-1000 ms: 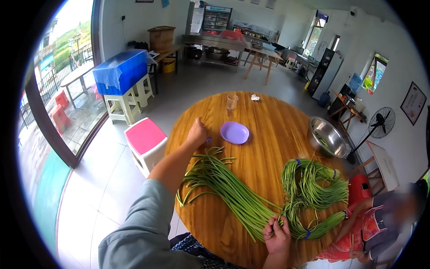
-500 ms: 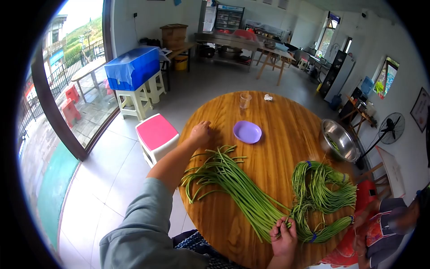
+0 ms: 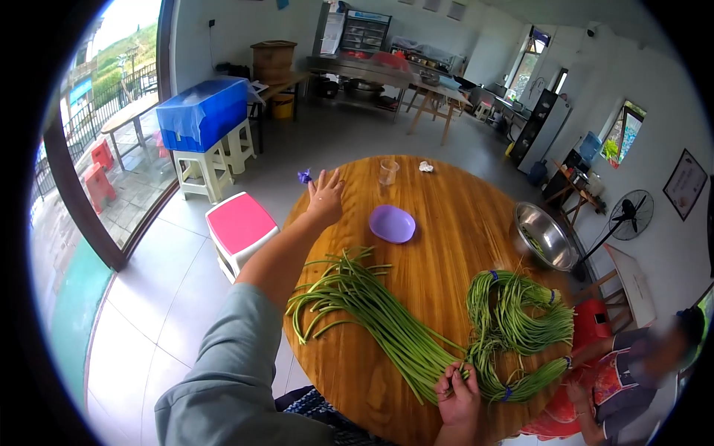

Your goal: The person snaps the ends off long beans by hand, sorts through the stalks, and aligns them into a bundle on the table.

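Note:
My left hand (image 3: 325, 199) reaches over the far left of the round wooden table, open with its fingers spread. A small crumpled purple strip (image 3: 304, 177) shows just beyond its fingertips, past the table edge; I cannot tell if it touches them. Below that arm a loose bunch of garlic scapes (image 3: 379, 320) lies slantwise on the table. My right hand (image 3: 457, 398) is closed in a pinch on the near right ends of these scapes. Beside it lie coiled bundles of garlic scapes (image 3: 532, 327), bound with blue-purple bands.
On the table (image 3: 439, 215) stand a purple bowl (image 3: 392, 224), a clear cup (image 3: 388, 172) and a crumpled white tissue (image 3: 425, 167). A steel basin (image 3: 545, 236) sits at the right edge. Another person (image 3: 617, 379) sits at the right. A pink-topped stool (image 3: 242, 227) stands left.
My left hand has moved outward and spread its fingers; the purple strip now shows beyond it. The right hand keeps its pinch at the scape ends. The view has shifted slightly.

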Tool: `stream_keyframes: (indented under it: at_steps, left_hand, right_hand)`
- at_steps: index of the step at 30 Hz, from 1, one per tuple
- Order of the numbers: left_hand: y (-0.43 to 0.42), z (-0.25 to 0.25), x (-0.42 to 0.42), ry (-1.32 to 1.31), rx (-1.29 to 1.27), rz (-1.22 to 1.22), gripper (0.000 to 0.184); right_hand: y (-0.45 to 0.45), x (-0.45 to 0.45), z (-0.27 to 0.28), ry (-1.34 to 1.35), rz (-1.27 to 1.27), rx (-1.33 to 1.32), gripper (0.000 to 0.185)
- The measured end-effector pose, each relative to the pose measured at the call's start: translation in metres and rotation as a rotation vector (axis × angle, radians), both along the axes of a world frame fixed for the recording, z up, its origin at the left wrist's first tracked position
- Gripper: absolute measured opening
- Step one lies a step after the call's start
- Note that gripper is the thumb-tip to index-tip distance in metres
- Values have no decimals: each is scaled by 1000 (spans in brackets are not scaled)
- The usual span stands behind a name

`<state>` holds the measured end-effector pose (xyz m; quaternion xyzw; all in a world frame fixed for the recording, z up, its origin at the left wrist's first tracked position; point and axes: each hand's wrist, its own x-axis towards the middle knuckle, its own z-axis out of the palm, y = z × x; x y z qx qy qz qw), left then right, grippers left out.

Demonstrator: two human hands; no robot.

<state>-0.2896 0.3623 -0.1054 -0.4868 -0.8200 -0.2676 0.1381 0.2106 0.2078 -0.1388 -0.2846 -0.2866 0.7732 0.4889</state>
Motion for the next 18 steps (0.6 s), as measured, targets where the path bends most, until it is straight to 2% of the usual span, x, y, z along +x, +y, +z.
stream_keyframes:
  at_steps: [2, 4, 6, 7, 10, 11, 13, 14, 16, 17, 18]
  left_hand:
    - [-8, 12, 22, 138, -316, -104, 67]
    - [6, -12, 21, 163, -291, -204, 64]
    - [23, -42, 21, 3, -234, -450, 54]
    - [12, -31, 33, -188, -143, -552, 49]
    - [-13, 1, 60, -131, -77, -490, 42]
    - [0, -13, 50, -131, -77, -491, 42]
    - [29, -54, 20, -767, 392, -248, 36]
    - [24, -49, 21, -766, 389, -249, 36]
    - [9, -31, 28, -111, 267, -24, 33]
    - [9, -31, 29, 29, 241, -109, 31]
    - [11, -30, 37, 25, 243, -117, 31]
  right_hand:
    - [0, 1, -1, 3, -13, 0, 19]
    - [-2, -2, 3, 22, 7, 6, 19]
    - [-3, -1, 3, 16, 1, 7, 18]
    - [-3, -1, 2, 30, 14, 13, 18]
    - [0, -1, 2, 49, 24, 26, 18]
    - [-1, -1, 2, 49, 27, 22, 18]
    - [-2, -1, 2, 48, 31, 10, 19]
    - [-2, -1, 2, 45, 27, 10, 19]
    - [-2, -2, 2, 42, 12, 8, 19]
    - [-2, -2, 4, 39, 21, 12, 19]
    - [-2, -2, 5, 36, 28, 17, 20]
